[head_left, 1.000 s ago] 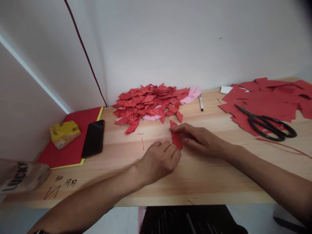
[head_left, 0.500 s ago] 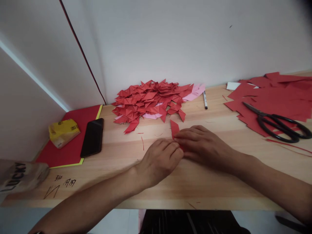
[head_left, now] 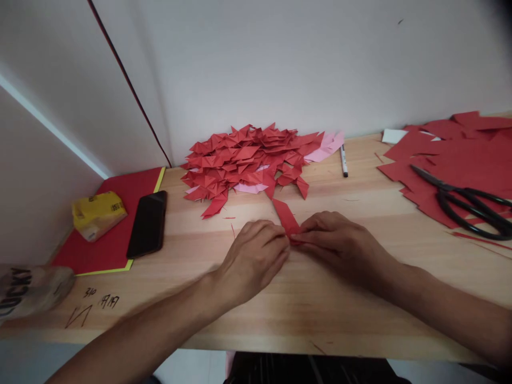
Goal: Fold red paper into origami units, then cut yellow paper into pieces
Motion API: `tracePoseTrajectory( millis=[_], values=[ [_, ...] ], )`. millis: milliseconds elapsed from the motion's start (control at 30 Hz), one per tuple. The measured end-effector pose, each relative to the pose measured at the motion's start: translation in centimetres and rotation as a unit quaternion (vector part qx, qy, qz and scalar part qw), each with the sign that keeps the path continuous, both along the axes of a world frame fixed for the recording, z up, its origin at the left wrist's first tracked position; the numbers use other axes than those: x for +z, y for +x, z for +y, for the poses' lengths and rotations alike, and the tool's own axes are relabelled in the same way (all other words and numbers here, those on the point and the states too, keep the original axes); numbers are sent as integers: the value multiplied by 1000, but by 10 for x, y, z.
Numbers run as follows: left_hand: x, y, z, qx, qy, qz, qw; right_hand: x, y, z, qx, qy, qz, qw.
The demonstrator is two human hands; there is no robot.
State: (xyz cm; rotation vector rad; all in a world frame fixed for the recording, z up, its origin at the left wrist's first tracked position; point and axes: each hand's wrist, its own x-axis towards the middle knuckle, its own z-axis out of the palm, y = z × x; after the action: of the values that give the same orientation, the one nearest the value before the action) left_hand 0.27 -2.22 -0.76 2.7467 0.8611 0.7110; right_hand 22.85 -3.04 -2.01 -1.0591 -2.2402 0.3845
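Observation:
A partly folded strip of red paper (head_left: pixel 286 216) lies on the wooden table between my two hands, its pointed end towards the pile. My left hand (head_left: pixel 258 253) is closed on its near left edge, the fingertips pressed down together. From the other side my right hand (head_left: pixel 340 240) pinches the right edge between thumb and fingers. The lower part of the paper is partly hidden by the fingers. Just beyond is a heap of folded red paper pieces (head_left: pixel 240 154), with pink paper (head_left: pixel 326 146) showing at its right end.
Black-handled scissors (head_left: pixel 460 194) rest on cut red sheets (head_left: pixel 472 152) at the right. A marker (head_left: pixel 344 160) lies near the wall. At the left are a phone (head_left: pixel 147 224), a yellow packet (head_left: pixel 99 213) on a red folder (head_left: pixel 114 256), and a bag marked LUCKY (head_left: pixel 34 290).
My hands have drawn slightly apart, the left one moving left and the right one right. More of the red strip now shows between them. The view has shifted a little.

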Motion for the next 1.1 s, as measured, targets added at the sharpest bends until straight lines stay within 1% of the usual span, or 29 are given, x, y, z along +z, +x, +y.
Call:
tracePoseTrajectory(
  millis=[233,367,467,633,833,967,1100],
  values=[
    [-1,2,-5,-3,35,62,997,5,2,4,-37,-63,19,997],
    [-3,4,-7,-3,69,85,994,8,3,6,-35,-99,30,994],
    [-4,4,-9,-3,89,99,991,8,4,6,-33,-97,41,994],
    [-5,5,-11,-3,94,92,991,8,6,5,-40,-113,36,992],
    [-2,6,-15,8,105,108,989,9,5,7,-45,-118,11,992],
    [1,6,-15,7,105,116,988,8,4,9,-48,-103,2,993],
    [1,6,-14,-1,118,119,986,8,3,12,-74,-92,-16,993]
  ],
)
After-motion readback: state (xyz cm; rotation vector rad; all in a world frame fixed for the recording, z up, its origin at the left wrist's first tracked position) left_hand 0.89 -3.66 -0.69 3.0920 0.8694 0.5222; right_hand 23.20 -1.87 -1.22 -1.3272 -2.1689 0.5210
